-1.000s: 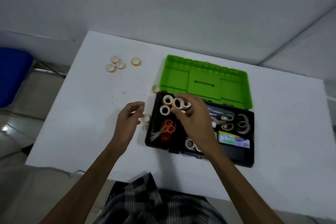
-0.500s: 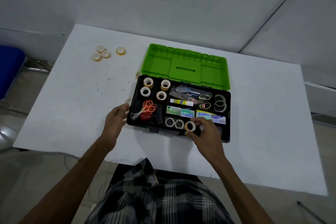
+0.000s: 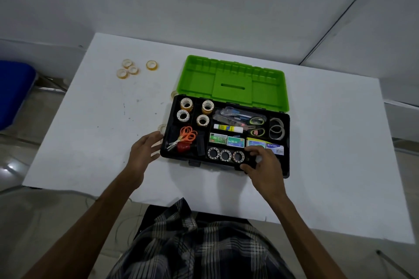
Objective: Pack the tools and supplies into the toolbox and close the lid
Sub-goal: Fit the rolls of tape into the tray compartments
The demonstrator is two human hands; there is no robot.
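1. Right hand [image 3: 264,165] has let go: that tape roll [image 3: 238,157] it was setting down now sits third in the front row, fingers loose beside it.
2. Head view: left hand [image 3: 144,152] lies relaxed, empty, against the toolbox [image 3: 286,142] side, likely steadying it. Green lid [image 3: 233,84] stands open; four loose rolls [image 3: 130,69] wait far left on the table [image 3: 90,131].

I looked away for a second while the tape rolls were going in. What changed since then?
The right hand moved from the toolbox's back-left tape compartment to its front row and let go of a third roll there. The left hand stayed at the box's left edge; the lid stayed open, with four rolls on the table.
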